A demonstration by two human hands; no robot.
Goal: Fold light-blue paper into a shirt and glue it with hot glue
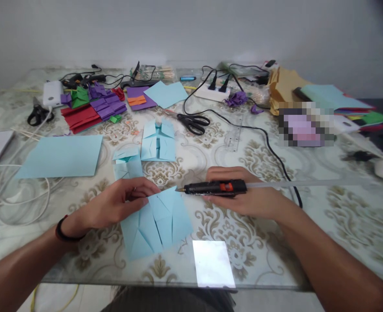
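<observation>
My left hand (115, 201) pinches the upper left edge of a folded light-blue paper (162, 223), which is tilted up near the front of the table. In my right hand (240, 203) is a black hot glue gun (215, 187) with a red-orange part on its side and a long clear glue stick out of its back. The nozzle points left, right at the paper's top corner; whether it touches I cannot tell. Behind the left hand lies a folded blue piece (126, 162), and beside it another folded blue piece (158, 141).
A blue sheet (63, 155) lies left, by a white cable (3, 199). Black-handled scissors (194, 123) and a clear ruler (233, 135) lie behind the hands. A black cord (269, 147) runs from a white power strip (212, 92). Red and purple folded papers (81, 118) sit back left.
</observation>
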